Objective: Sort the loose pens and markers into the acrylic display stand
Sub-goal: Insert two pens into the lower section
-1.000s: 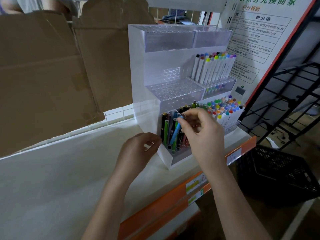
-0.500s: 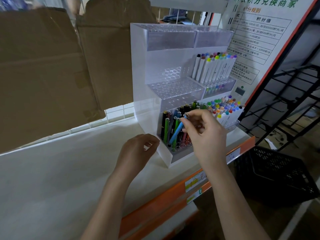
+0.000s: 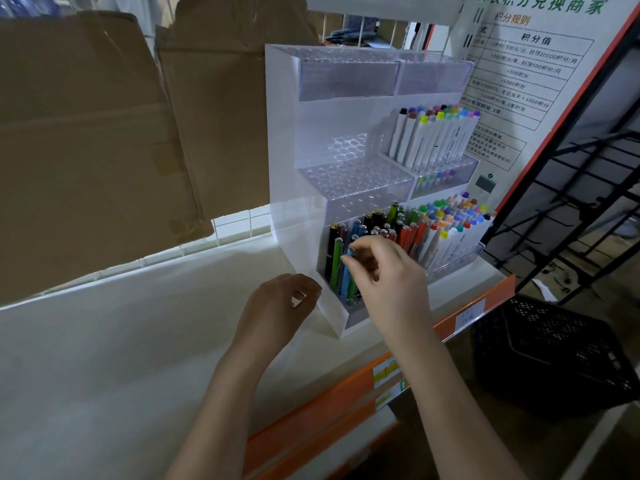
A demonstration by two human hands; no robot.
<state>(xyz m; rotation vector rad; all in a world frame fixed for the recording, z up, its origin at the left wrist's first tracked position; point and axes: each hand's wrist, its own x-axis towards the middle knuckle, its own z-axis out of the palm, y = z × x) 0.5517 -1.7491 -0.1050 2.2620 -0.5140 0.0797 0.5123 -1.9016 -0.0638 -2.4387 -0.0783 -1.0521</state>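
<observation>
Left hand (image 3: 277,306) sits on the white shelf (image 3: 121,341) just beside the acrylic display stand (image 3: 294,150), at its lower left corner. Fingers loosely curled, holding nothing that I can see.

Blue pen (image 3: 346,275) stands in the front row of the bottom left compartment, between a green pen (image 3: 335,263) and other pens. Long axis near upright, top leaning slightly right and back. Its lower end looks seated in a hole.

Right hand (image 3: 384,275) is the nearer one: thumb and forefinger pinch the pen's silver cap from the right, the rest of the hand in front of the orange pens.

My read: the pen lies directly under my right fingertips, so the move is a straight push down along its axis, then release.

Markers (image 3: 446,233) fill the right compartments, well clear.
</observation>
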